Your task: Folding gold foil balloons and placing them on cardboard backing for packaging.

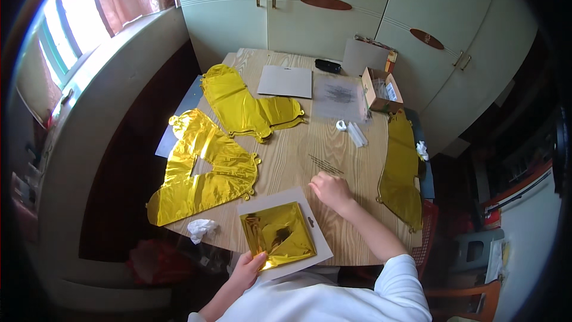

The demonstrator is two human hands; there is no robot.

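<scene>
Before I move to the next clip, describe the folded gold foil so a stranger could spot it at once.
On the wood-grain table, look to the near edge, where the left hand holds a pale grey card. On it lies the folded gold foil. Its squarish shape sets it apart from the three larger gold foils spread out nearby.

The person's left hand (245,271) grips a folded gold foil (279,232) against a pale card (320,241) at the near edge of the table (292,167), the right hand (330,189) curls nearby, and flat gold sheets (205,173) lie to both sides, one by an open box (384,105).
</scene>
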